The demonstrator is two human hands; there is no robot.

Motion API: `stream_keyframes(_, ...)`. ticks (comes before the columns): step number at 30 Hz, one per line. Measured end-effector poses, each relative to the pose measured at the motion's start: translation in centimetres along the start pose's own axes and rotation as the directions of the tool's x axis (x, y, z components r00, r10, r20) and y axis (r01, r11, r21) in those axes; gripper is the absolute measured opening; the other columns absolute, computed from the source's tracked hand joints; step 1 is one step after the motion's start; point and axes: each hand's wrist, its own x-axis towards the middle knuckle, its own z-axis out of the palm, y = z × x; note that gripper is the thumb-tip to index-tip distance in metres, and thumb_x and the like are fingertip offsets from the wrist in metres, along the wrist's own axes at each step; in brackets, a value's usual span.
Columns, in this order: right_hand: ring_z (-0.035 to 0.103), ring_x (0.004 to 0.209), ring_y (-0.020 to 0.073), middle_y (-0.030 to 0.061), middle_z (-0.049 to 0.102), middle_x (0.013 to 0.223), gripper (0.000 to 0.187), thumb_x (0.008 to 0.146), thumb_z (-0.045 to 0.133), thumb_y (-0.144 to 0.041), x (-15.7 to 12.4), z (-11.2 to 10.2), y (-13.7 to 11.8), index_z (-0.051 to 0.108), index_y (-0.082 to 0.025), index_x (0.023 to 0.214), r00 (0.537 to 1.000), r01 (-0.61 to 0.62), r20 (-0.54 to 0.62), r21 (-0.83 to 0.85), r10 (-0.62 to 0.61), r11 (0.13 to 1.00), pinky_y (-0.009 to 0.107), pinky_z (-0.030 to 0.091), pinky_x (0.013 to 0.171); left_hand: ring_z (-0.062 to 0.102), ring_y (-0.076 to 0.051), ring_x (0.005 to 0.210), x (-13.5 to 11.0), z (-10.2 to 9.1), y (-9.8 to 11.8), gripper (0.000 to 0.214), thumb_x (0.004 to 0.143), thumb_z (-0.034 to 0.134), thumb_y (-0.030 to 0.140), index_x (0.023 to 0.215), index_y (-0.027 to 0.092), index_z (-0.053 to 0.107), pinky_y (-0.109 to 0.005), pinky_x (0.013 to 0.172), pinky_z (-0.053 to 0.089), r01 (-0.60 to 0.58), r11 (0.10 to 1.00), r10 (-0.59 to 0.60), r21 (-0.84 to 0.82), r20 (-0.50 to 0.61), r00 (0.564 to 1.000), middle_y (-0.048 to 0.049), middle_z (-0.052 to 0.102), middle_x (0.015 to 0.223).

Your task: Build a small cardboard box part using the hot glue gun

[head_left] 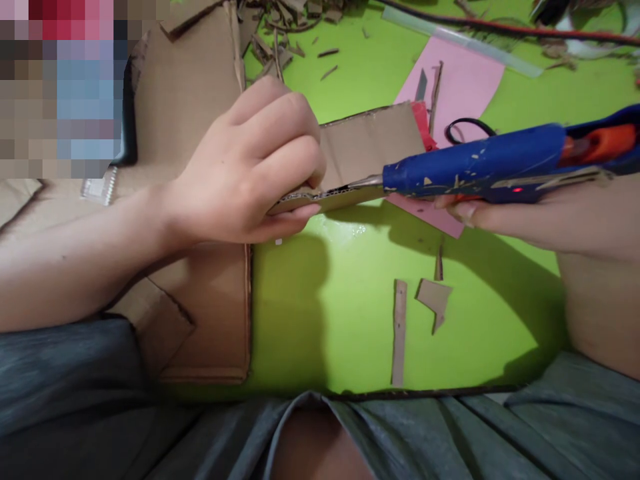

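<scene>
My left hand [265,160] pinches a folded piece of cardboard [370,143] between thumb and fingers, its corrugated edge turned toward me. In my right hand [525,217] is a blue hot glue gun [475,160] with an orange trigger part and a small red light lit on its side. The glue gun's metal nozzle points left and lies at the cardboard's corrugated edge; whether it touches cannot be made out. Some fingers of both hands are hidden behind what they hold. A red strip [424,125] shows at the cardboard's right end.
Large cardboard sheets [215,313] lie at the left on the green table [300,320]. Pink paper [465,73] bears a blade [421,85]. A clear glue stick [465,40] and a cable [500,27] lie behind. Scraps [434,300] lie in front; more are heaped at the back.
</scene>
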Motion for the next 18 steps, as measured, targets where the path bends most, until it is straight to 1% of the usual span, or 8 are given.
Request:
stream_keyframes(2,0.089,0.119,0.0386,0.0042,0.092,0.115,0.055,0.089,0.096,-0.074,0.3,-0.1,-0.1,0.094,-0.03,0.122,1.0,0.011,0.015,0.01,-0.011,1.0,0.071,0.071,0.122,0.066,-0.027,0.101,0.1,0.1,0.0,0.033,0.116,0.064,0.054,0.116,0.022,0.059,-0.043,0.093,0.057,-0.045,0.998,0.046,0.048,-0.019,0.999,-0.0104,0.067,0.111)
stream_keyframes(4,0.088,0.119,0.0399,0.0055,0.09,0.11,0.054,0.088,0.093,-0.073,0.6,-0.1,-0.4,0.093,-0.027,0.115,0.999,0.025,0.03,0.014,-0.025,1.0,0.074,0.069,0.122,0.064,-0.026,0.102,0.1,0.2,0.0,0.034,0.118,0.061,0.055,0.116,0.021,0.058,-0.041,0.095,0.055,-0.043,0.997,0.044,0.069,-0.012,0.999,-0.0097,0.066,0.111)
stream_keyframes(7,0.088,0.117,0.0411,0.0072,0.089,0.102,0.043,0.084,0.089,-0.066,1.0,-0.3,-0.6,0.089,-0.026,0.1,0.997,-0.002,0.078,0.013,0.001,1.0,0.075,0.068,0.121,0.064,-0.026,0.103,0.0,0.2,-0.1,0.035,0.119,0.059,0.057,0.117,0.022,0.056,-0.04,0.097,0.054,-0.037,0.996,0.038,0.084,-0.003,0.999,-0.0088,0.066,0.112)
stream_keyframes(9,0.088,0.113,0.0398,0.0065,0.089,0.1,0.036,0.081,0.089,-0.059,1.1,-0.3,-0.5,0.089,-0.027,0.099,0.995,-0.037,0.095,0.021,0.035,0.999,0.073,0.069,0.119,0.064,-0.026,0.103,0.0,0.2,-0.1,0.035,0.119,0.059,0.057,0.117,0.023,0.056,-0.04,0.097,0.054,-0.031,0.997,0.032,0.076,-0.002,0.999,-0.0088,0.066,0.113)
stream_keyframes(11,0.088,0.107,0.0379,0.006,0.089,0.1,0.033,0.08,0.089,-0.053,1.2,-0.2,-0.4,0.089,-0.027,0.101,0.994,-0.05,0.095,0.043,0.045,0.998,0.07,0.071,0.115,0.065,-0.026,0.104,0.0,0.3,-0.2,0.035,0.118,0.06,0.058,0.118,0.024,0.056,-0.042,0.097,0.054,-0.02,0.998,0.02,0.057,-0.002,1.0,-0.009,0.067,0.114)
stream_keyframes(14,0.087,0.104,0.0372,0.0062,0.089,0.101,0.028,0.077,0.087,-0.045,1.2,0.2,-0.8,0.089,-0.028,0.099,0.996,-0.031,0.088,0.072,0.024,0.997,0.068,0.072,0.11,0.067,-0.027,0.102,0.0,0.3,-0.2,0.035,0.117,0.062,0.058,0.117,0.024,0.057,-0.044,0.094,0.057,-0.024,0.999,0.024,0.045,-0.012,1.0,-0.0098,0.069,0.113)
stream_keyframes(16,0.086,0.104,0.0376,0.0054,0.086,0.095,0.02,0.076,0.084,-0.044,1.2,0.6,-1.1,0.085,-0.029,0.089,0.999,-0.016,0.053,0.094,0.011,0.995,0.069,0.071,0.111,0.069,-0.028,0.1,0.0,0.2,-0.1,0.034,0.117,0.063,0.056,0.116,0.023,0.057,-0.045,0.092,0.06,-0.025,0.998,0.026,0.05,-0.016,1.0,-0.0109,0.07,0.112)
stream_keyframes(18,0.086,0.104,0.0376,0.0036,0.08,0.084,0.016,0.075,0.082,-0.043,1.1,0.9,-1.2,0.076,-0.029,0.078,0.999,-0.031,0.045,0.124,0.025,0.992,0.071,0.069,0.114,0.071,-0.03,0.101,0.0,0.1,0.0,0.03,0.118,0.06,0.055,0.117,0.025,0.057,-0.047,0.093,0.063,0.005,0.999,-0.005,0.047,-0.009,1.0,-0.0112,0.071,0.112)
